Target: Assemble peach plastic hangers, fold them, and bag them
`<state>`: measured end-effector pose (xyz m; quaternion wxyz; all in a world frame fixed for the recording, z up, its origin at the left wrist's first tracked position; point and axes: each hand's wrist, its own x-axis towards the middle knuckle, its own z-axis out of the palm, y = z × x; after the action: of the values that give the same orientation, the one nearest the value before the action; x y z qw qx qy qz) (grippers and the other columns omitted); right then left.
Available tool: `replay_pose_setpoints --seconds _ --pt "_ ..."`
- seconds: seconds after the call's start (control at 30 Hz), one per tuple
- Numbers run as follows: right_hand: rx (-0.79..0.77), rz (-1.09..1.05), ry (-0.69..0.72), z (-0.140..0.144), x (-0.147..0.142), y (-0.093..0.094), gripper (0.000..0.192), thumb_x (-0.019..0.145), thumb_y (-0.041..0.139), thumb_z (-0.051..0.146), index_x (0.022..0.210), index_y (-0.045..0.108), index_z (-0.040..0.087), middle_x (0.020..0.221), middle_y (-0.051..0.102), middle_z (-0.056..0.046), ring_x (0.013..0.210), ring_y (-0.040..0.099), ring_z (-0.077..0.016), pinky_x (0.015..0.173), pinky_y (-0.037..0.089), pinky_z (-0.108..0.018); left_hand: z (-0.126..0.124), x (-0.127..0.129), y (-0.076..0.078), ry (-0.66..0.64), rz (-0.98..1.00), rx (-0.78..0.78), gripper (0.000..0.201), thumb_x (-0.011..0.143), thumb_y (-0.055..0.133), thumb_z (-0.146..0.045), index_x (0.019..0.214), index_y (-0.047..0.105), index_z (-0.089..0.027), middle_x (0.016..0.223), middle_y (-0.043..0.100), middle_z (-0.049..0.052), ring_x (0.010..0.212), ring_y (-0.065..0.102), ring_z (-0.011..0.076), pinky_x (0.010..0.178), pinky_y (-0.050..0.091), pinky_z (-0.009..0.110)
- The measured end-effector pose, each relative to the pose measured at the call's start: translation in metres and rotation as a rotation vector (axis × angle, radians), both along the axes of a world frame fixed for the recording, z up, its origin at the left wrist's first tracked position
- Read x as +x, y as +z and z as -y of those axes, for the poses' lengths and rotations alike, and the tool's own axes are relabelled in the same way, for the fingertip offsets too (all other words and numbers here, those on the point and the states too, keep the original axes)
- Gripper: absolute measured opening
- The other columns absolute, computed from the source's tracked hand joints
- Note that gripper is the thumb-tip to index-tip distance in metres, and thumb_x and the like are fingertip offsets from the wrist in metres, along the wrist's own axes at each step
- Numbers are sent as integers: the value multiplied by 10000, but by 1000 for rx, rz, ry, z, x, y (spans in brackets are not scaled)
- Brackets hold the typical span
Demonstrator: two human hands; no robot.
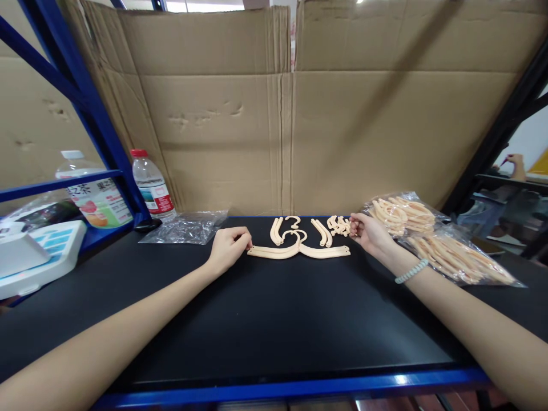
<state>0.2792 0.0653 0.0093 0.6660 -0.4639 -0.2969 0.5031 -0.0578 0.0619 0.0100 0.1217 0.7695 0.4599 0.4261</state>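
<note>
Forearms reach out; clear bags point(432, 237) beside the right hand point(369, 231) hold beige parts.

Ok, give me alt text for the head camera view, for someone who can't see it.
Two bare hands on a black table: left hand touches a cream plastic hanger, right hand touches small cream pieces.

Cream hanger parts point(299, 250) on a black table point(265, 319); blue shelf frame point(85, 108); at 9 o'clock, 1 red-capped bottle point(150, 184), its label seemingly red-and-white.

One head-worn camera looks forward and down, seemingly close, over the black table point(274, 319).
</note>
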Motion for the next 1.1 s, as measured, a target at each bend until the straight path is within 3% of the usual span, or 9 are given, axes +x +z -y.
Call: replay_pose_setpoints --seconds 0.8,0.93,1.1 --pt "30 60 8 0 -1 -2 176 720 662 190 606 529 174 472 448 49 410 398 -62 405 363 -184 -2 -3 -4 14 -19 15 240 666 385 -176 479 534 -188 487 564 -13 509 523 135 546 390 232" --pt "41 64 8 1 -1 -2 182 708 675 196 607 525 179 465 454 48 412 401 -68 400 363 -186 -1 0 -1 2 -50 8 196 685 416 -190 584 584 -185 577 615 -11 576 554 146 588 402 240" --pt "38 76 5 1 -1 -2 167 723 645 180 599 535 169 462 460 44 416 407 -66 411 367 -181 -4 4 -1 -112 -131 -90 183 710 419 -196 738 600 -182 710 663 -3 650 582 156 619 416 249"
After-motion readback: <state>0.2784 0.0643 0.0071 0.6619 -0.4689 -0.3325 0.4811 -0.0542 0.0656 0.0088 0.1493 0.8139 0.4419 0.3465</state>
